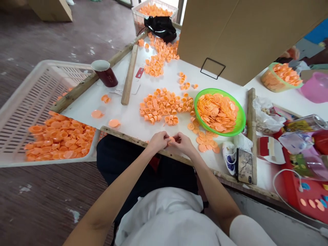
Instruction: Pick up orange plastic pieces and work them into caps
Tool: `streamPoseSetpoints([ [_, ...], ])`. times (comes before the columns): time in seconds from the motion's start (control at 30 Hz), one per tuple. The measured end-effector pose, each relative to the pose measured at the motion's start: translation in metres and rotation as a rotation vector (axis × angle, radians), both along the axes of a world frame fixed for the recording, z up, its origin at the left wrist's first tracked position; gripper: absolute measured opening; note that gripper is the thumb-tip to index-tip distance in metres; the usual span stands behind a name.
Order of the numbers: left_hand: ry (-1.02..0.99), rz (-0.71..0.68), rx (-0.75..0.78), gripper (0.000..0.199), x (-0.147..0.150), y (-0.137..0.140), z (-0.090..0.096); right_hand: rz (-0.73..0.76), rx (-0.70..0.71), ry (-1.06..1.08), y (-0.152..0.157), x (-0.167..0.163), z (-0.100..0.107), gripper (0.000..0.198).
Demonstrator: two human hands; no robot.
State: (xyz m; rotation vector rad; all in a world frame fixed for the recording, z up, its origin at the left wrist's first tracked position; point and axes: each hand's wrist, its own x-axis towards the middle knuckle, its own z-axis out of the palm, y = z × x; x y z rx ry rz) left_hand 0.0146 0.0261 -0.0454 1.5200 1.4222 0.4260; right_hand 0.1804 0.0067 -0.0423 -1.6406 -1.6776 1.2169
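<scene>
My left hand (157, 140) and my right hand (182, 142) meet at the near edge of the white table (128, 119), fingertips pinched together on a small orange plastic piece (171, 139). Just beyond them lies a pile of small orange cups (161, 106). To the right stands a green bowl (239, 124) full of flat orange discs (217, 112), with a few discs (205, 141) spilled beside it. A white slotted crate (30, 99) at my left holds several assembled orange pieces (56, 136).
A dark red cup (105, 73) and a wooden stick (129, 75) lie at the table's left. A cardboard box (230, 37) stands behind. A phone (244, 165), snack packets, a red box (304, 191), another bowl of orange parts (280, 77) crowd the right.
</scene>
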Motion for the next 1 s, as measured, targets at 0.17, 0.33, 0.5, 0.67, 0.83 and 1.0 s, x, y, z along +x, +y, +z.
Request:
streamPoseSetpoints([
  [0.17,0.084,-0.032,0.121,0.009,0.001,0.002,-0.004,-0.060,0.150,-0.237,-0.005,-0.012,-0.004,0.015],
  [0.33,0.085,-0.031,0.093,0.008,-0.001,0.006,-0.007,-0.039,0.130,-0.257,-0.002,-0.017,0.003,0.014],
  [0.5,-0.012,-0.020,-0.020,0.011,-0.002,0.002,-0.005,-0.018,-0.026,0.042,0.003,-0.003,-0.001,0.019],
  [0.67,-0.124,0.040,-0.148,0.011,-0.001,-0.001,-0.012,-0.103,-0.098,0.060,0.011,0.000,-0.017,0.012],
  [0.83,-0.099,0.050,-0.208,0.011,0.003,0.003,-0.013,-0.091,-0.071,-0.063,0.019,-0.006,-0.015,0.010],
  [1.0,0.057,0.001,0.027,0.011,-0.003,0.004,-0.004,-0.095,-0.006,-0.031,0.010,-0.012,0.001,0.009],
])
